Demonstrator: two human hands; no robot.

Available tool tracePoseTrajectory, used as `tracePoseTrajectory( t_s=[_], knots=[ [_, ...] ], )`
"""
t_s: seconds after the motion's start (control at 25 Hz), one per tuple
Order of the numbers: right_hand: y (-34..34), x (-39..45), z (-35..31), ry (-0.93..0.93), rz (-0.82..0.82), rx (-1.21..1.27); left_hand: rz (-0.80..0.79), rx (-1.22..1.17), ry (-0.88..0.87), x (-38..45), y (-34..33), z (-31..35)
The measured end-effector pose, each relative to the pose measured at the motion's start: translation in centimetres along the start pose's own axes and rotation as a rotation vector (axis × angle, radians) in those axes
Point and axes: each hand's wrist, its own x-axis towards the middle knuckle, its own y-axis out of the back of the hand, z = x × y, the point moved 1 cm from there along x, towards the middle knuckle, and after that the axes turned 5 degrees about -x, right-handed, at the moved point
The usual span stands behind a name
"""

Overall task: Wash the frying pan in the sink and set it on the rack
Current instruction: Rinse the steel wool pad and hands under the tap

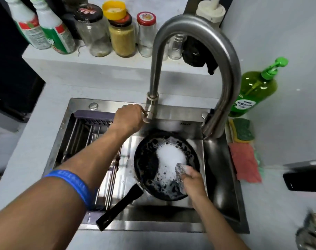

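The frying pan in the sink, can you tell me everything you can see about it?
The frying pan is round, black and looks like dark metal, with a long flat black handle pointing toward the near-left rim of the sink. It sits in the basin, right of the rack and below the faucet's spout. White foam and bubbles cover much of its inside. The right hand presses a soapy scrubber against its near-right edge. The left hand is away at the faucet's base.

this is looking like a home kitchen: a steel sink (pixel 171 112) with a tall curved faucet (pixel 224 69) is sitting in a pale counter. jars (pixel 122 36) and bottles (pixel 52 27) are crowding the ledge behind, while a green soap dispenser (pixel 256 87) and sponges (pixel 241 130) are waiting beside the basin.
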Motion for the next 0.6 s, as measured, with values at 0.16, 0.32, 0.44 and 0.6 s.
tracePoseTrajectory(
  t_s=[0.16,0.32,0.44,0.6],
  knots=[
    [1.9,0.9,-0.6,0.064,-0.002,-0.131,0.054,-0.238,0.092,-6.3,-6.4,-2.8],
    [3.4,2.0,-2.3,0.015,0.035,-0.073,0.324,-0.859,0.128,-2.9,-3.4,-1.1],
    [3.8,2.3,-3.0,0.010,0.021,-0.095,0.370,-0.910,0.091,0.5,-0.6,0.0],
    [4.2,2.5,-3.4,0.012,0.024,-0.099,0.371,-0.847,0.146,-0.3,-2.4,-0.5]
  ],
)
